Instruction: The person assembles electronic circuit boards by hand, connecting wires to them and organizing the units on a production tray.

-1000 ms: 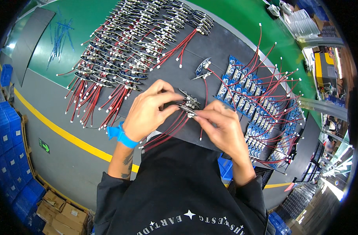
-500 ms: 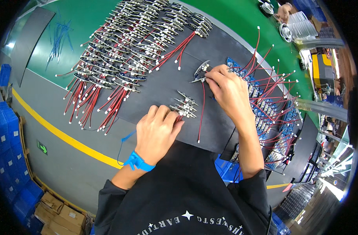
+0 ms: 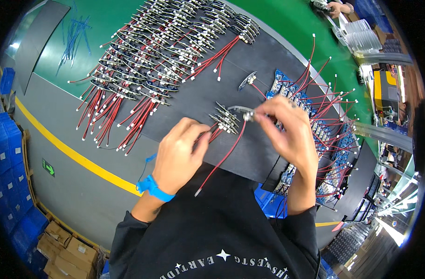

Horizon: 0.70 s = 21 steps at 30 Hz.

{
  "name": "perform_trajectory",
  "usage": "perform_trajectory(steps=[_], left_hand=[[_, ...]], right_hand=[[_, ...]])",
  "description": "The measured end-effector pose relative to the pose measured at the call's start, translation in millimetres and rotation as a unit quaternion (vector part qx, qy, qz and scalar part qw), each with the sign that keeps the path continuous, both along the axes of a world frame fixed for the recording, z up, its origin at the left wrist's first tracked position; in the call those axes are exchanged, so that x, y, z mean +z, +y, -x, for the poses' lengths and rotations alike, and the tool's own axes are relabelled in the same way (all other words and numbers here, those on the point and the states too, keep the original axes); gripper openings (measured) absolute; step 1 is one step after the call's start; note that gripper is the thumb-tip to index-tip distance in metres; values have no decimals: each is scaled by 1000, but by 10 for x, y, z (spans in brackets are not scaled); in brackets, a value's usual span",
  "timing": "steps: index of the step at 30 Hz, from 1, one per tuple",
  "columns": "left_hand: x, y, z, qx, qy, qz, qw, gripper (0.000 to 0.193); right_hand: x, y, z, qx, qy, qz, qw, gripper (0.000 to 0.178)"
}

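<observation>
My right hand [image 3: 289, 132] pinches a small curved circuit board [image 3: 242, 110] between thumb and fingers. From it a red wire [image 3: 228, 152] hangs toward my front, ending in a pale connector. Just left of that board, a small stack of similar boards [image 3: 225, 120] sits near the mat's front edge. My left hand [image 3: 182, 149] is closed around the stack's red wires [image 3: 214, 136], its fingertips beside the boards. Farther back, a single curved board [image 3: 248, 81] lies on the black mat [image 3: 200, 97], its red wire running right. A blue strap circles my left wrist.
Overlapping rows of wired boards [image 3: 152, 51] cover the far left of the mat. At right lie rows of blue boards [image 3: 310, 116] with red wires sticking up. Blue ties [image 3: 73, 39] lie on the green surface. Another person's hand [image 3: 340, 8] shows at the far right.
My right hand has moved nearer to me, bringing one curved board beside the small stack while another stays behind on the mat. The held board's wire has swung left. My left hand keeps its grip.
</observation>
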State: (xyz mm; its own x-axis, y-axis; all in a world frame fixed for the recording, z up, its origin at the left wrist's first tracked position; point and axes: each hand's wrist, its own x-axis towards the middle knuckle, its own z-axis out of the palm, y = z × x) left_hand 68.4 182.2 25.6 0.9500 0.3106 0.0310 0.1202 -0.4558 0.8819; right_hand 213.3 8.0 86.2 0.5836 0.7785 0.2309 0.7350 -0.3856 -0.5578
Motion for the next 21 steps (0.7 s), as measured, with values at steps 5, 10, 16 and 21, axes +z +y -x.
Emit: perform_trajectory(steps=[5,10,16,21], left_hand=[[119,80,66,33,30,111,993,10],[-8,-7,52,-12,-31,-129,991,19],[-101,-131,22,6,-44,-145,989,18],[-96,-81,28,5,-55,-127,990,15]], right_hand=[[-89,97,314,26,94,23,995,10],[-203,219,184,12,38,16,999,11],[-387,258,-486,-27,-143,123,982,24],[-121,170,-508,46,-132,173,975,11]])
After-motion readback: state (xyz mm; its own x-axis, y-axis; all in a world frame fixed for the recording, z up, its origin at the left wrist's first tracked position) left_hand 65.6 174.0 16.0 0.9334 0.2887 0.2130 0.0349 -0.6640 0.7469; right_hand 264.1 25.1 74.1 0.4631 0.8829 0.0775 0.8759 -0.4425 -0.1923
